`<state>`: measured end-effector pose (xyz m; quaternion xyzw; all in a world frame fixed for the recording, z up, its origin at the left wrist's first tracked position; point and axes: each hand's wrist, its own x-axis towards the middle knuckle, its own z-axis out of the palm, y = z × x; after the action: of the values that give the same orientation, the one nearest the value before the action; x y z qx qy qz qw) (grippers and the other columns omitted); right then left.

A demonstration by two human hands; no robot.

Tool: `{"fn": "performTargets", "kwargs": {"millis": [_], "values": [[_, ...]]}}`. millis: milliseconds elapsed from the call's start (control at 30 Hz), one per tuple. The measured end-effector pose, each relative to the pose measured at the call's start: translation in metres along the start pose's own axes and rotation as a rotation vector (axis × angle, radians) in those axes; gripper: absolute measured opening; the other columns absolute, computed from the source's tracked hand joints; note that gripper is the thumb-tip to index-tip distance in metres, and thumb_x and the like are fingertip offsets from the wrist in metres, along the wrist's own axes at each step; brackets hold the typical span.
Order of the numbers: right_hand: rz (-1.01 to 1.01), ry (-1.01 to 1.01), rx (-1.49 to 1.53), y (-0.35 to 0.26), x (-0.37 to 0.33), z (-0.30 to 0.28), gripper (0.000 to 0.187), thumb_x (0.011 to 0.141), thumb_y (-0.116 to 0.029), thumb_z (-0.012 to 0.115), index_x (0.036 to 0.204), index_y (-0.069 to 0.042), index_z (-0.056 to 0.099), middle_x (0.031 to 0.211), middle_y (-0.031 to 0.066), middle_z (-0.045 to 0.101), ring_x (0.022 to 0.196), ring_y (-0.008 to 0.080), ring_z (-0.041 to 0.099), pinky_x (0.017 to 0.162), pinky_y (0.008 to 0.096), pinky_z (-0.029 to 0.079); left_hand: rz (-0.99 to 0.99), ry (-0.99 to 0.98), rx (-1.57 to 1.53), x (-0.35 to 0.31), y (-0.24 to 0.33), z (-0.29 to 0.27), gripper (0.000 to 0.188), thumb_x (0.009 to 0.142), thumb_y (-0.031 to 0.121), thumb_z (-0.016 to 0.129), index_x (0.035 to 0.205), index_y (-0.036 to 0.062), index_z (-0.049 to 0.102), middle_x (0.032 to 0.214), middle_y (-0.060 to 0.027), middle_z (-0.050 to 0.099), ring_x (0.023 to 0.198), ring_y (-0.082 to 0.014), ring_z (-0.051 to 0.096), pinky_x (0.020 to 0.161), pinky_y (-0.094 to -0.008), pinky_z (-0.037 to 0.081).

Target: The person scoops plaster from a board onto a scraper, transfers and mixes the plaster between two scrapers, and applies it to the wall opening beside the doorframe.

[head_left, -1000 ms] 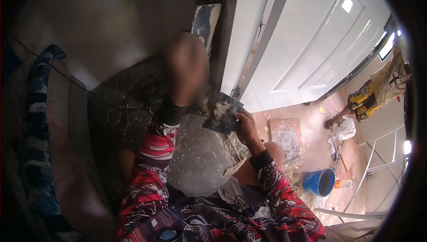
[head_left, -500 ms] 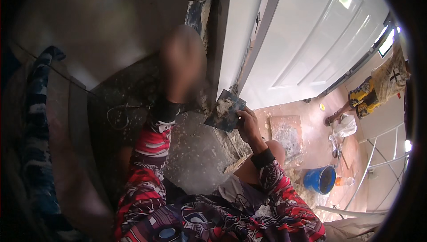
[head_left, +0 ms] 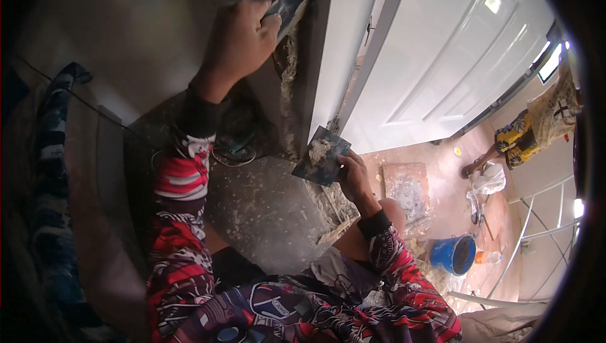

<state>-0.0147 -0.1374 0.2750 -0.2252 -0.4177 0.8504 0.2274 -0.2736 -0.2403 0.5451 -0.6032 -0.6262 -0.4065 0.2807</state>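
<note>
My left hand (head_left: 243,40) is closed around a dark, flat putty blade (head_left: 291,3). The blade lies against the rough gap in the wall (head_left: 289,75) along the left side of the door frame (head_left: 323,46). Lower down, my right hand (head_left: 355,177) pinches the edge of a dark square plate (head_left: 331,169). A lump of grey-beige mortar (head_left: 319,151) sits on that plate, which I hold near the foot of the frame.
A white panelled door (head_left: 435,59) stands ajar on the right. Beyond it are a blue bucket (head_left: 453,256), a mortar-smeared board (head_left: 405,195), metal bars (head_left: 527,232) and another person's legs (head_left: 489,159). Patterned cloth (head_left: 57,153) hangs at the left.
My left hand has moved up and slightly left, with the putty blade higher along the gap. The right hand and its plate have hardly moved.
</note>
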Motion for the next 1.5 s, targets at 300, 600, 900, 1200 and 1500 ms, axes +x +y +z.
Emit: {"fn": "performTargets", "kwargs": {"millis": [300,600,900,1200,1500], "values": [[0.016,-0.013,0.019,-0.002,0.002,0.005,0.032,0.095,-0.007,0.043,0.124,-0.001,0.054,0.111,0.0096,0.063,0.092,0.0206,0.067,0.075,0.0382,0.061,0.055,0.045,0.212,0.007,0.000,0.006,0.022,0.090,0.019,0.062,0.092,-0.0023,0.064,0.079,-0.0257,0.060,0.075,-0.0435,0.061,0.064,-0.0418,0.048],[0.028,-0.026,-0.006,0.003,0.001,0.008,0.032,0.096,-0.009,0.041,0.124,0.001,0.052,0.111,0.0110,0.063,0.094,0.0222,0.067,0.080,0.0402,0.059,-0.013,0.038,0.074,-0.004,0.003,-0.004,0.018,0.086,0.015,0.061,0.078,-0.0008,0.059,0.072,-0.0217,0.060,0.066,-0.0413,0.061,0.057,-0.0440,0.048],[0.023,-0.022,0.029,0.004,0.011,0.001,0.035,0.095,-0.007,0.042,0.128,0.002,0.051,0.114,0.0111,0.063,0.095,0.0211,0.066,0.083,0.0395,0.057,-0.314,-0.145,-0.197,-0.153,0.036,-0.009,0.019,0.092,0.008,0.061,0.077,-0.0035,0.060,0.069,-0.0146,0.057,0.061,-0.0265,0.058,0.055,-0.0349,0.043],[0.042,0.001,0.013,0.004,0.007,0.001,0.032,0.095,-0.007,0.042,0.124,0.003,0.053,0.111,0.0099,0.063,0.091,0.0175,0.065,0.079,0.0344,0.059,-0.221,-0.371,-0.253,-0.209,0.051,0.013,0.021,0.085,0.000,0.060,0.104,0.0025,0.068,0.093,-0.0099,0.064,0.079,-0.0290,0.063,0.067,-0.0368,0.051],[0.008,0.027,-0.104,0.010,0.006,0.002,0.021,0.095,-0.011,0.048,0.107,-0.001,0.061,0.089,0.0018,0.060,0.073,0.0099,0.057,0.062,0.0243,0.049,-0.079,-0.711,-0.098,-0.196,0.061,0.019,0.020,0.084,0.000,0.062,0.103,0.0006,0.068,0.096,-0.0113,0.065,0.088,-0.0298,0.064,0.073,-0.0378,0.053]]}}
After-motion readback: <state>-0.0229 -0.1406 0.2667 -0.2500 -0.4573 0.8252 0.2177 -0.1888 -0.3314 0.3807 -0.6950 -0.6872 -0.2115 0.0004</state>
